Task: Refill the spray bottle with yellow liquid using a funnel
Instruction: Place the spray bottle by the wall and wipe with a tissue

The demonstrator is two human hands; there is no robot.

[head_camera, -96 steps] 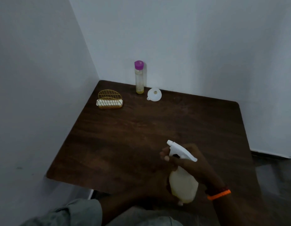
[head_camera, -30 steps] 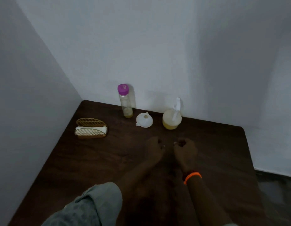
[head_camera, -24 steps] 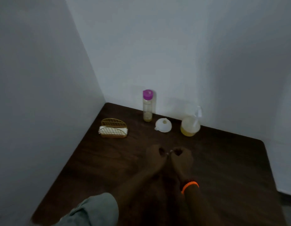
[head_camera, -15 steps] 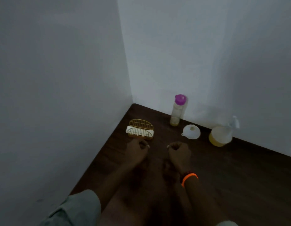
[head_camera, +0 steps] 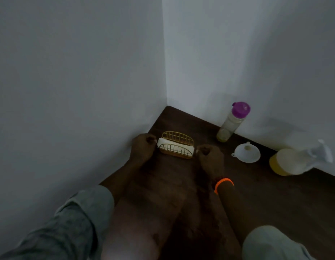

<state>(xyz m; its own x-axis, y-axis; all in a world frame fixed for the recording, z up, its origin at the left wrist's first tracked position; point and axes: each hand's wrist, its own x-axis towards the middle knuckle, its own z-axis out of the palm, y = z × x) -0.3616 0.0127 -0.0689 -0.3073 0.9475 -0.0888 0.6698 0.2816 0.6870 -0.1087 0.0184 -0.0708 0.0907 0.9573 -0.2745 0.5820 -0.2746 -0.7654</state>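
The spray bottle, round, with yellow liquid low in it and a white trigger head, stands at the right by the back wall. Left of it the white funnel lies on the table. A tall clear bottle with a purple cap and a little yellow liquid at its bottom stands against the wall. My left hand and my right hand, which wears an orange wristband, are curled into fists at the two ends of a gold wire napkin holder. Whether they grip it I cannot tell.
The dark wooden table fits into a corner of two white walls. The napkin holder, with white napkins in it, sits close to the left wall. Both forearms stretch over the table's near part.
The view has swung left. Both fists moved forward and apart, from the table's middle to either end of the napkin holder. The spray bottle, held 3.2 s ago, has stood by the wall since.
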